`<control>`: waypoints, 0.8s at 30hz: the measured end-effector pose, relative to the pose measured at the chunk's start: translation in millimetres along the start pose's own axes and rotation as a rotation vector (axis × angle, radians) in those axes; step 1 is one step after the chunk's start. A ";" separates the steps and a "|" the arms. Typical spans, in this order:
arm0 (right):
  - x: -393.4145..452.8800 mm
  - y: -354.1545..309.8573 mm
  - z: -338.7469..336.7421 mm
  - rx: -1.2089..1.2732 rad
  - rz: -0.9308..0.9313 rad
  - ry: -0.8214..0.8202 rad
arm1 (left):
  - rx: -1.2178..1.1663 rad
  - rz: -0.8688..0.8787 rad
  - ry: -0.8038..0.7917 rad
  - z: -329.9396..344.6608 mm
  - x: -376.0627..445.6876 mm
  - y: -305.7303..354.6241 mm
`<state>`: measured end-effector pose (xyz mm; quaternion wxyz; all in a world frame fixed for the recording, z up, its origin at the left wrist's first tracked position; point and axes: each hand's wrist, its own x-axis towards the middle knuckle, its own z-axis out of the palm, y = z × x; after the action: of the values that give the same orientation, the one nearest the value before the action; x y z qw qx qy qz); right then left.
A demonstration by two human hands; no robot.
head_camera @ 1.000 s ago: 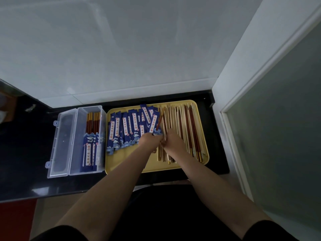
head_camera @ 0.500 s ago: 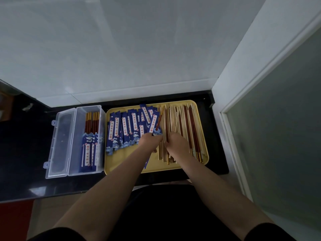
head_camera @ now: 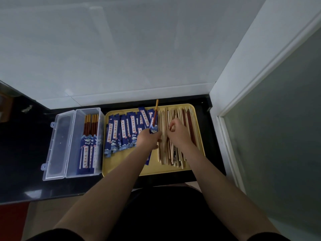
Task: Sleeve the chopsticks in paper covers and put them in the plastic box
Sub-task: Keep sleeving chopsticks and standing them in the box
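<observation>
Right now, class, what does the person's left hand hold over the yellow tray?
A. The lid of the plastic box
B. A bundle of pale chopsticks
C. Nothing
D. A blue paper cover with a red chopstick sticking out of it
D: the left hand grips a blue paper cover, and a red chopstick stands up out of its top.

My left hand (head_camera: 149,139) holds a blue paper cover (head_camera: 153,130) with a chopstick (head_camera: 155,112) sticking out, over the yellow tray (head_camera: 156,169). My right hand (head_camera: 177,132) rests curled on loose chopsticks (head_camera: 175,153). The clear plastic box (head_camera: 86,141) sits left on the counter (head_camera: 26,153).
</observation>
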<state>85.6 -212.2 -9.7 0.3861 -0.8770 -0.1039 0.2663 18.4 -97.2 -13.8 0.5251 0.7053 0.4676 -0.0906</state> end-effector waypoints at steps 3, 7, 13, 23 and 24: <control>-4.1 -14.0 -23.5 0.079 -0.068 -0.014 | -0.040 0.042 0.030 -1.4 -0.9 7.1; -4.7 -32.3 -48.9 0.237 -0.084 -0.038 | -0.028 0.061 0.061 -6.4 -1.0 8.3; -1.7 -58.5 -75.6 0.263 -0.215 0.089 | 0.031 0.057 0.071 -11.5 -4.5 11.5; -4.4 -81.2 -76.1 0.284 -0.322 0.333 | 0.059 0.095 0.051 -17.9 -9.4 11.2; -4.2 -81.1 -74.8 0.271 -0.320 0.325 | 0.060 0.101 0.050 -18.2 -10.1 12.0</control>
<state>125.0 -205.2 93.2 0.5488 -0.8211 -0.1410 0.0689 15.3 -88.0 8.1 0.4956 0.7455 0.4415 -0.0604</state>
